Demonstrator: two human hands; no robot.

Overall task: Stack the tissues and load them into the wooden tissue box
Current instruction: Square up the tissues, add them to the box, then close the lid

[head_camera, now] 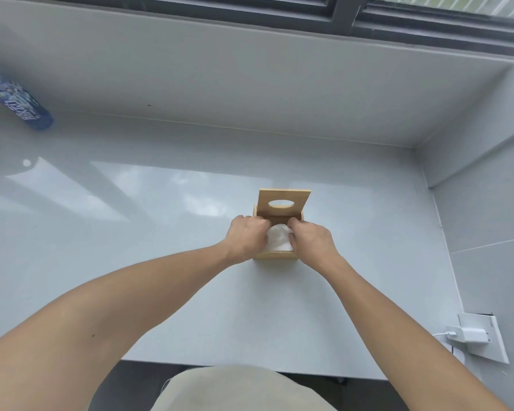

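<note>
A small wooden tissue box [275, 256] stands on the grey counter, slightly right of centre. Its lid [283, 203], with an oval slot, is tipped up at the back. White tissues [278, 239] fill the open top. My left hand [246, 237] grips the tissues from the left side, fingers curled down into the box. My right hand [310, 237] does the same from the right. Both hands cover the box's side walls, so only the front edge and the lid show.
A blue plastic bottle [18, 97] lies at the far left against the back wall. A white charger [469, 335] is plugged into a wall socket at the lower right. The side wall closes off the counter [131, 232] on the right.
</note>
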